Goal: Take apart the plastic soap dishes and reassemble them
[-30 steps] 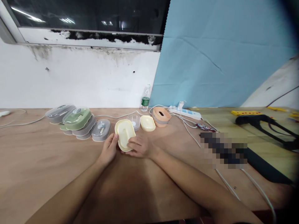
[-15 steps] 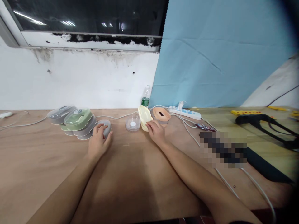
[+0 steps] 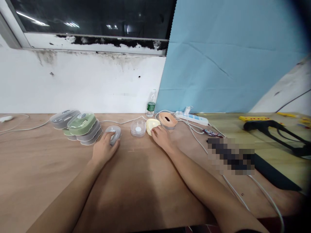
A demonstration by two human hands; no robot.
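My left hand (image 3: pixel 104 149) grips a small grey lidded box (image 3: pixel 113 133) on the wooden table (image 3: pixel 136 181), fingers curled over its near side. My right hand (image 3: pixel 162 137) rests with its fingers on a pale yellow box (image 3: pixel 152 124), which lies against an orange box (image 3: pixel 167 119). Between my hands stands a small clear round tub (image 3: pixel 138 127) with a white disc inside.
A pile of grey and green lidded boxes (image 3: pixel 79 127) lies at the left. A water bottle (image 3: pixel 151 103) stands by the wall. A white power strip (image 3: pixel 191 117), cables (image 3: pixel 233 186) and a black object (image 3: pixel 274 129) fill the right side. A blue sheet (image 3: pixel 230 58) hangs behind.
My right hand carried the yellow box from the middle to the back beside the orange box and set it down. My left hand moved left onto the grey box and slid it slightly right.
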